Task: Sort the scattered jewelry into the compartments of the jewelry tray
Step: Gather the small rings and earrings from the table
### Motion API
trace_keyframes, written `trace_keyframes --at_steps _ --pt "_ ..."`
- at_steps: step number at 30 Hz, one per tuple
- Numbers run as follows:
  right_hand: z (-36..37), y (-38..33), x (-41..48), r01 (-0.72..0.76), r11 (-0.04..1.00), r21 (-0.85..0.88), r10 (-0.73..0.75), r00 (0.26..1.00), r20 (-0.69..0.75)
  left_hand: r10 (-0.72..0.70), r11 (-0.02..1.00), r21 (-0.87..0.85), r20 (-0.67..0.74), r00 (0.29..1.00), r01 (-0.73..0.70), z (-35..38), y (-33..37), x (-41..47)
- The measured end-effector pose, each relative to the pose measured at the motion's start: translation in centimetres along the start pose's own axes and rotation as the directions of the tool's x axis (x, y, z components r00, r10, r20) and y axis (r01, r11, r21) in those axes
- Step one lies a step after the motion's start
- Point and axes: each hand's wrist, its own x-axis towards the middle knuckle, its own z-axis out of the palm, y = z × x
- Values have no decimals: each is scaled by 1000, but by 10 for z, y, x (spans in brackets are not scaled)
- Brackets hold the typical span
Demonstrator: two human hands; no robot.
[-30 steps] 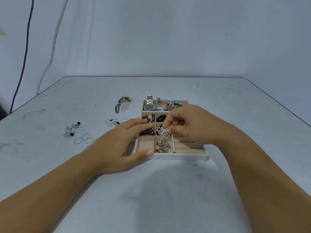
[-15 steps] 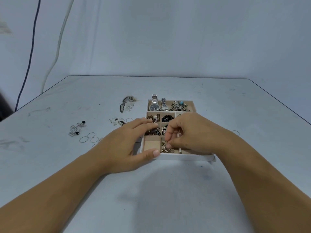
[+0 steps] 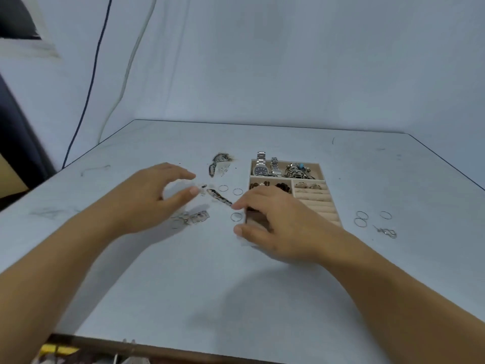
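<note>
Jewelry tray (image 3: 319, 168), tan-lined with pale walls, sits on the pale grey bench (image 3: 236, 285) right of centre; its long far compartment holds two silver watches (image 3: 266, 166) and a tangle of metal pieces with a turquoise bead (image 3: 300, 170), the small squares just nearer hold dark and brown beaded pieces (image 3: 275, 185), and the ridged ring rolls (image 3: 319, 203) on the tray's right side carry a few thin rings in the far slots. The right hand (image 3: 278, 227) lies over the tray's near left corner, hiding the compartments there, its fingers (image 3: 240, 204) spread and its thumb apart from them, clamped on nothing I can see. The left hand (image 3: 154, 195) hovers left of the tray above loose pieces, forefinger and thumb apart in an open curve with nothing between them. Scattered jewelry still lies on the bench: a dark chain bracelet (image 3: 219, 197) between the two hands, thin hoops (image 3: 231, 190) beside it and one hoop (image 3: 236, 217) just left of the right hand, a blurred silver cluster (image 3: 191, 218) under the left hand, a dark and silver heap (image 3: 219, 164) farther off, and more hoops (image 3: 362, 218) with a silver earring (image 3: 387, 231) right of the tray. Behind the bench hangs a pale cloth backdrop (image 3: 288, 61) with a dark cable (image 3: 89, 82) and a white cable (image 3: 128, 64) running down it at left
</note>
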Motion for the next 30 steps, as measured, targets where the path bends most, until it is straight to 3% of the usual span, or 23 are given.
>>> trace_keyframes --at_steps 4,10,17,30 --pt "14 -21 12 85 982 -167 -76 995 60 -18 997 79 -11 1000 19 -10 -29 -27" --pt "30 -46 36 87 951 -296 -51 991 125 -43 997 54 -51 998 45 -4 -57 -47" --pt "46 -49 56 -15 974 -225 47 989 140 -116 993 0 -98 988 117 1 -77 -45" --pt "47 -48 53 9 973 -230 18 993 114 -147 987 -87 -151 977 135 13 -77 -43"
